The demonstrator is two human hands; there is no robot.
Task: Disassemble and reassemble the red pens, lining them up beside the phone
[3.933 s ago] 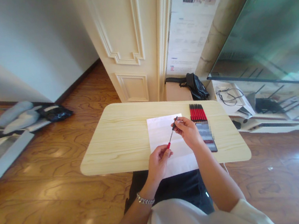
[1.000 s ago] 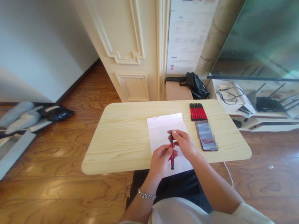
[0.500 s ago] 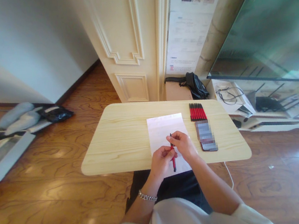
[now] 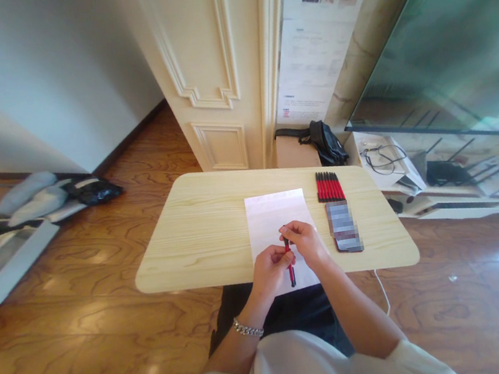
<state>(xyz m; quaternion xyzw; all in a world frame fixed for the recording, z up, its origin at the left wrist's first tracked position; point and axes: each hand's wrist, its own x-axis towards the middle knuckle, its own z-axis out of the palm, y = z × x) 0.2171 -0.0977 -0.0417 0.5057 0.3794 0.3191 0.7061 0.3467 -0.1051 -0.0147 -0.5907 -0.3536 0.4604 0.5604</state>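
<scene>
A red and black pen (image 4: 291, 275) is held nearly upright in the view between my two hands, over a white sheet of paper (image 4: 275, 211). My left hand (image 4: 269, 270) pinches its red barrel around the middle. The fingers of my right hand (image 4: 303, 239) are closed on the black upper end, which they partly hide. Right of the paper, several matching red and black pens (image 4: 329, 187) lie side by side in a row. Just below that row is a phone (image 4: 343, 226), its screen blurred out.
The light wooden table (image 4: 200, 232) has rounded corners and stands over my lap. A white cable (image 4: 382, 292) hangs below its right front edge. Beyond the table are a black bag (image 4: 327, 144) on a box and a low cabinet (image 4: 463, 205). A box of packages (image 4: 42, 243) sits on the floor at left.
The pen has turned slightly about its length, so its black clip now shows at the lower end. Both hands stay in nearly the same place.
</scene>
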